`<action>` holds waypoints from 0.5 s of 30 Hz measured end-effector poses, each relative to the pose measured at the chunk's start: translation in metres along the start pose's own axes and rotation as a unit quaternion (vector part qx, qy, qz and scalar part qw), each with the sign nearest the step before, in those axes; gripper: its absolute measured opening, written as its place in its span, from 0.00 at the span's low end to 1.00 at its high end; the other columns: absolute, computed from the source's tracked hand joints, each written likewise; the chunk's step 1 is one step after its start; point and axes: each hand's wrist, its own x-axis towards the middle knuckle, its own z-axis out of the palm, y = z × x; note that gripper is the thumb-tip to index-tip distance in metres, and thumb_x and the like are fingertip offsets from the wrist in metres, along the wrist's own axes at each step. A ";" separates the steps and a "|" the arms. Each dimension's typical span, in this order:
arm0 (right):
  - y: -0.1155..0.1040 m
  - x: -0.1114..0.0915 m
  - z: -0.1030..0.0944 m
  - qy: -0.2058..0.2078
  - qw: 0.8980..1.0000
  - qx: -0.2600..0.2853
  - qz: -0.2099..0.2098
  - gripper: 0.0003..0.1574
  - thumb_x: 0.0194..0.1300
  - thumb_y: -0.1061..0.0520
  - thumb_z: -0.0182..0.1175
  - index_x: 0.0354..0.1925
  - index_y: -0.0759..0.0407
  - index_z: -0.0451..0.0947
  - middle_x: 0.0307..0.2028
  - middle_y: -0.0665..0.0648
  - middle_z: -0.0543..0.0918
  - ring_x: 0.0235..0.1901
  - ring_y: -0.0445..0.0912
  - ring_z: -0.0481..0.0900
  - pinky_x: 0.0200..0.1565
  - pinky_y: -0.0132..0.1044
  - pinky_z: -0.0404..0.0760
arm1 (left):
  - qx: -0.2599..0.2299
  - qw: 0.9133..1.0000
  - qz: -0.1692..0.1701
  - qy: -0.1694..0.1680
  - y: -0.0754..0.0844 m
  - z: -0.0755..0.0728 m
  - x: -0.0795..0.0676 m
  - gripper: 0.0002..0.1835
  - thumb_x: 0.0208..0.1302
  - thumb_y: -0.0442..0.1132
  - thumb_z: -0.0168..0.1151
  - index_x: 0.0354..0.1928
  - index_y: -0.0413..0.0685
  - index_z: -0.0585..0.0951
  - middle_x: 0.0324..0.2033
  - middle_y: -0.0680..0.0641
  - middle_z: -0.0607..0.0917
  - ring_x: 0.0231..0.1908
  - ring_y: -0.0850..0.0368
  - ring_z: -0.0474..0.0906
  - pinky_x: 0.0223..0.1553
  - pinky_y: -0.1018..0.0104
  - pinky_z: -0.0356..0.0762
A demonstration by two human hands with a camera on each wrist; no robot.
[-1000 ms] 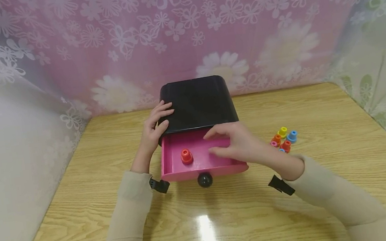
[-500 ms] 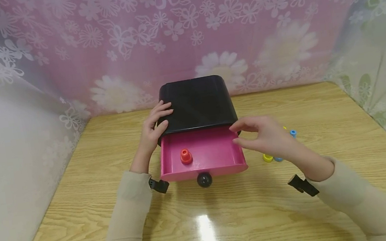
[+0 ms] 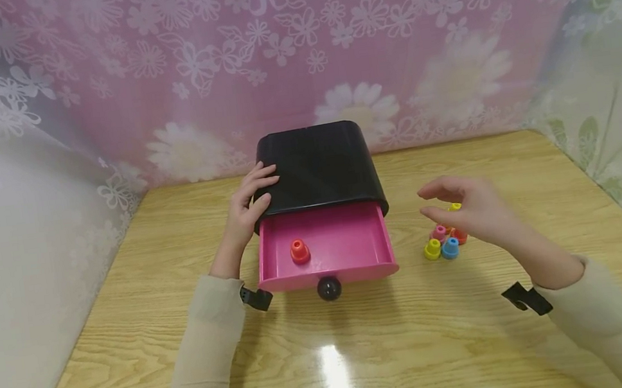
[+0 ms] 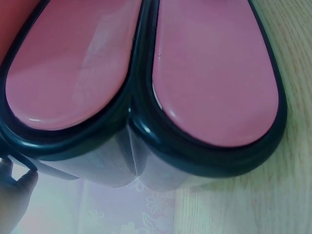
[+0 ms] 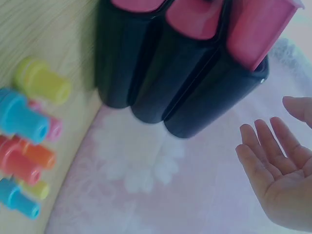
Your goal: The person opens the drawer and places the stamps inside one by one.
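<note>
A black cabinet (image 3: 319, 164) with pink drawers stands on the table. Its top drawer (image 3: 348, 238) is pulled out and holds one red cone-shaped plastic piece (image 3: 299, 253), upright on the left. My left hand (image 3: 244, 203) rests on the cabinet's top left edge, fingers lying on the black top; in the left wrist view only part of it (image 4: 14, 195) shows. My right hand (image 3: 479, 211) is in the air right of the cabinet, thumb and fingers apart, nothing between them. Beneath it stand several similar coloured pieces, including a yellow one (image 3: 432, 250) and a blue one (image 3: 450, 249).
Two lower drawers (image 5: 195, 19) are closed in the right wrist view. A round black knob (image 3: 330, 289) sticks out from the open drawer's front. Flowered cloth (image 3: 293, 47) hangs behind and at both sides of the wooden table (image 3: 399, 345).
My right hand has moved right, from above the open drawer to over the coloured pieces. The left hand, cabinet and red piece have stayed in place.
</note>
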 end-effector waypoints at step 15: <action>0.034 -0.008 -0.014 0.018 0.999 -0.025 0.042 0.19 0.57 0.54 0.58 0.43 0.67 0.76 0.43 0.66 0.77 0.45 0.61 0.74 0.45 0.54 0.71 | 0.011 1.000 0.000 0.001 -0.002 0.000 0.000 0.17 0.50 0.22 0.44 0.43 0.17 0.71 0.50 0.22 0.66 0.59 0.29 0.49 0.61 0.53 0.46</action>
